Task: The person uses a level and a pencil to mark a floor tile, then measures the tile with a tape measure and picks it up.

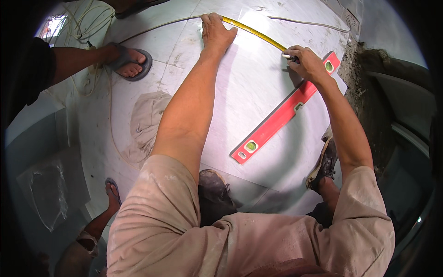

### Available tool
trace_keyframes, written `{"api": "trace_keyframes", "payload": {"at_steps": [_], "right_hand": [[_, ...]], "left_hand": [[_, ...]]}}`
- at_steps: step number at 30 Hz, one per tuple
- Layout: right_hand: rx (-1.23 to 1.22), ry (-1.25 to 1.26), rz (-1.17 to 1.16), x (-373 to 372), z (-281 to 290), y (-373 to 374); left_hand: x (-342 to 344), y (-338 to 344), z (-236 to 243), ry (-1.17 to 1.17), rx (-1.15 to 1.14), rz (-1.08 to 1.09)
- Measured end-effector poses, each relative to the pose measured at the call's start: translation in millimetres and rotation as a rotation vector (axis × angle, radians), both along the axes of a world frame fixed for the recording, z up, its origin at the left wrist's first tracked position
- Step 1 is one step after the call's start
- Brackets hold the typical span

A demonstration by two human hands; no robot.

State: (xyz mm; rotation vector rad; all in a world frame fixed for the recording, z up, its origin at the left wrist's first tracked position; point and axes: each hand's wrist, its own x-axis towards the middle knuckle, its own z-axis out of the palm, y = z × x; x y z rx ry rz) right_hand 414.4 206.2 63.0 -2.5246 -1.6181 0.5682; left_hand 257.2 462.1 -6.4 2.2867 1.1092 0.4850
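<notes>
A yellow tape measure (254, 31) stretches across the white tile slab between my two hands. My left hand (217, 34) is at its far left end, fingers bent down over it and thumb out to the side. At the other end, my right hand (304, 63) is closed, with the tape reaching its fingertips. A thin dark stick with a white tip, like a pen (288, 56), pokes out of the same fingers. Just below that hand lies a red spirit level (286, 108), slanting across the slab. Where the tape's case is, I cannot tell.
A crumpled beige cloth (147, 120) lies left of my left arm. A cable (152, 28) runs along the floor to a tangle at the upper left. Another person's sandalled foot (131, 64) stands there. Rubble (355, 83) lines the slab's right edge. My shoes (212, 189) are below.
</notes>
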Motion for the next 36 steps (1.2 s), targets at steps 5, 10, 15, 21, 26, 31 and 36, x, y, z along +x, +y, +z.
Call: {"api": "trace_keyframes", "payload": {"at_steps": [5, 10, 15, 21, 26, 31, 36], "right_hand": [[0.009, -0.01, 0.002, 1.7, -2.0, -3.4], [-0.001, 0.054, -0.041, -2.2, -11.0, 2.5], [0.168, 0.046, -0.378, 16.8, -30.6, 22.5], [0.542, -0.394, -0.474, 15.8, -37.3, 69.1], [0.849, 0.564, -0.777, -30.3, -24.1, 101.2], [1.082, 1.197, -0.906, -67.5, -48.6, 112.0], [1.114, 1.127, -0.954, -76.3, -62.9, 126.2]], "left_hand": [[6.7, -0.2, 8.8, 0.097, -0.084, -0.023], [7.1, 7.8, 5.6, 0.16, -0.113, 0.017], [22.6, 14.8, 4.2, 0.206, -0.216, 0.046], [26.1, 17.3, 2.8, 0.272, -0.134, 0.028], [12.5, 21.1, 2.9, 0.218, -0.176, 0.008], [16.0, 15.5, 4.0, 0.145, -0.205, -0.036], [18.0, 30.5, -7.7, 0.045, -0.199, 0.014]]}}
